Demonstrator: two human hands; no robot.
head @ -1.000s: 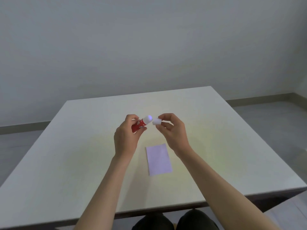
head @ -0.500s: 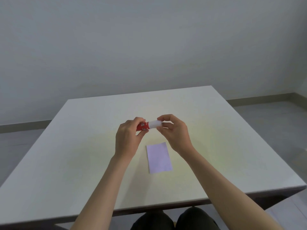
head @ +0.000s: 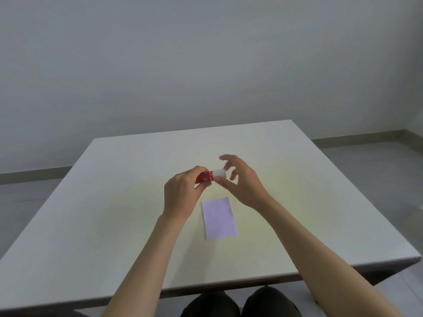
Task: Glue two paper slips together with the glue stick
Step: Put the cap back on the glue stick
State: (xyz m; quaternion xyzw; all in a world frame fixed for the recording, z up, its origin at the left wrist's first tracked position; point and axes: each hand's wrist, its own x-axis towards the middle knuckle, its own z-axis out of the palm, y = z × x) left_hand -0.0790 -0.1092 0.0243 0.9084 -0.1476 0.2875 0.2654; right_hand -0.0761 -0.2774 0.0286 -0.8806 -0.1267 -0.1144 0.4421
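Note:
My left hand [head: 180, 195] grips the red body of the glue stick [head: 207, 177], held level above the table. The white cap [head: 219, 172] sits on the stick's right end. Just right of the cap is my right hand [head: 246, 183], its fingers spread and lifted off; only the thumb still touches the cap from below. A pale lilac paper slip [head: 219, 218] lies flat on the table below and between my hands. I see only one slip outline; whether a second lies under it cannot be told.
The white square table [head: 109, 202] carries only the slip. Its near edge runs just above my knees [head: 238, 303]. A grey wall stands behind, with grey floor to the left and right.
The cap, held apart in my right hand a second ago, was pushed onto the glue stick. My right fingers have since opened off the cap.

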